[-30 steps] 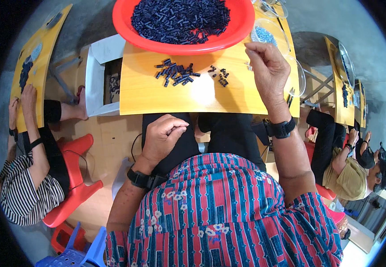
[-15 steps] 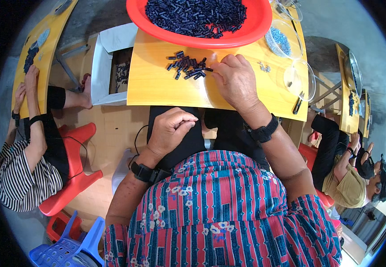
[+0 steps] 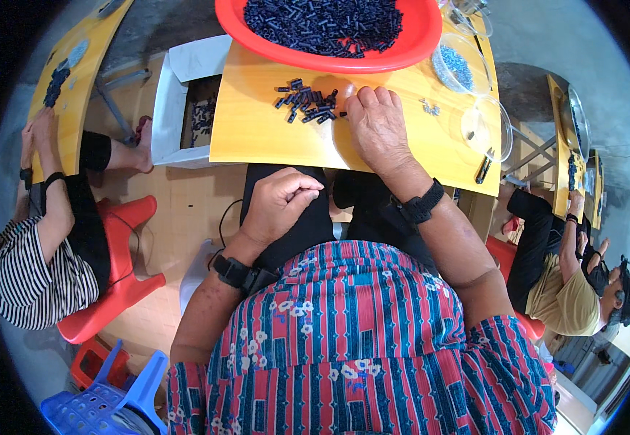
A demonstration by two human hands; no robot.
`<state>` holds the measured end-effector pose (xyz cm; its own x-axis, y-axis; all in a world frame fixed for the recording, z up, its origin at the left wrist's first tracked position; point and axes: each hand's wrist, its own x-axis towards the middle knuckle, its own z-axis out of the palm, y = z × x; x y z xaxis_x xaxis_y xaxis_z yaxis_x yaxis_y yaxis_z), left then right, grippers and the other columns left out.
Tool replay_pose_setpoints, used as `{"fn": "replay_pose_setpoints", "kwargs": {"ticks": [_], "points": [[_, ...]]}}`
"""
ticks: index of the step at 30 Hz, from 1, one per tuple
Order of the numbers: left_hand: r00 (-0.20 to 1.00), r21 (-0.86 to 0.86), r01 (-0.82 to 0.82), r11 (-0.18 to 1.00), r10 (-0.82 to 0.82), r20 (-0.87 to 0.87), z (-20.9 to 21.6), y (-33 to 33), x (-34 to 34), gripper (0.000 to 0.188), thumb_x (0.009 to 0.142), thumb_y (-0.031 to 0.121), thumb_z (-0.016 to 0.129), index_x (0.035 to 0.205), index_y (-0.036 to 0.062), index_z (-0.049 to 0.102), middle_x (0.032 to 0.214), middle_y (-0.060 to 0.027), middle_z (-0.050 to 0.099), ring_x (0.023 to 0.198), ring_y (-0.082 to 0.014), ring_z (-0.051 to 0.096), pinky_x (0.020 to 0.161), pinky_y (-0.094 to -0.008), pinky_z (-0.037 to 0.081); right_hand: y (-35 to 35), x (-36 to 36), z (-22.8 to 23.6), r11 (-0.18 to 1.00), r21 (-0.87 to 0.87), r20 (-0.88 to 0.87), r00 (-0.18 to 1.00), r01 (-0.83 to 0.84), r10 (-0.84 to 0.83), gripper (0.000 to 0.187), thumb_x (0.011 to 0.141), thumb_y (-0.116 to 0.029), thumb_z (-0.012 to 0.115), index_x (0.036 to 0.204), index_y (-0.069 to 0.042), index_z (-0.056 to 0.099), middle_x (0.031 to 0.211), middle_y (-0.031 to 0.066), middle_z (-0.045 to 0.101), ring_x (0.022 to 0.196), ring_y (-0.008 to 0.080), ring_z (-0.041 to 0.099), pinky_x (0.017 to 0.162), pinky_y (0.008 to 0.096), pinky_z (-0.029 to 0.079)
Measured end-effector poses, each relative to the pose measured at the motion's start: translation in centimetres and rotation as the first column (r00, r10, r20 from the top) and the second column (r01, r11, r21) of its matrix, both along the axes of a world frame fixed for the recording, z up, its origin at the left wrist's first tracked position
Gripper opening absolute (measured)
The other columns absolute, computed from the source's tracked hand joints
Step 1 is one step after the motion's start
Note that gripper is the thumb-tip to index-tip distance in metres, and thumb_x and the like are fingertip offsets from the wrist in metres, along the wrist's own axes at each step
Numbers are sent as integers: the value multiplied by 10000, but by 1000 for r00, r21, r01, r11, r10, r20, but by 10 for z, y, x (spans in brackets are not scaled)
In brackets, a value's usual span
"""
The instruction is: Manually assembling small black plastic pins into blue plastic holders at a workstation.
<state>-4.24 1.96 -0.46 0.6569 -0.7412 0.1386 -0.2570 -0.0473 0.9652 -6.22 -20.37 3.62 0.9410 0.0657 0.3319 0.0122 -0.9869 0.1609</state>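
Note:
Small dark tubular plastic pieces [image 3: 307,101] lie in a loose pile on the yellow table [image 3: 257,141]. Just right of that pile, my right hand [image 3: 378,129] rests on the tabletop, back of the hand up and fingers curled under. Whatever its fingertips hold is hidden; one dark piece shows at their left edge. Over my lap, in front of the table edge, my left hand [image 3: 280,203] is closed with thumb and forefinger pressed together. I cannot make out what is inside it. Beyond the pile stands a red basin [image 3: 420,51] heaped with the same dark pieces.
On the right of the table are a clear tub of blue bits [image 3: 455,69], small shiny parts [image 3: 429,107], a clear round lid [image 3: 502,127] and a black-handled tool [image 3: 484,167]. A white box [image 3: 170,109] stands left. Other people sit at tables on both sides.
My right hand has turned so its knuckles point away, and its fingers are now tucked under. My left hand stays closed in nearly the same place. The view has shifted slightly.

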Motion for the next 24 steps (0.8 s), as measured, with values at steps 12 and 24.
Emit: {"fn": "replay_pose_setpoints", "kwargs": {"ticks": [12, 24], "points": [[891, -261, -106, 960, -25, -453, 6, -4, 4, 190, 878, -2, 630, 1066, -23, 640, 938, -33, 640, 843, -72, 590, 788, -220, 495, 30, -44, 27, 59, 990, -131, 988, 127, 79, 58, 875, -36, 601, 907, -9, 560, 827, 23, 573, 851, 168, 589, 755, 316, 472], [881, -373, -147, 916, -50, -470, 7, -19, 12, 197, 851, -29, 660, 1046, -20, 634, 958, -60, 661, 878, -98, 628, 797, -236, 532, 43, -45, 14, -143, 977, -132, 978, 156, 162, 76, 935, -83, 567, 974, -20, 583, 736, -15, 576, 562, 33, 533, 481, 201, 465]]}}
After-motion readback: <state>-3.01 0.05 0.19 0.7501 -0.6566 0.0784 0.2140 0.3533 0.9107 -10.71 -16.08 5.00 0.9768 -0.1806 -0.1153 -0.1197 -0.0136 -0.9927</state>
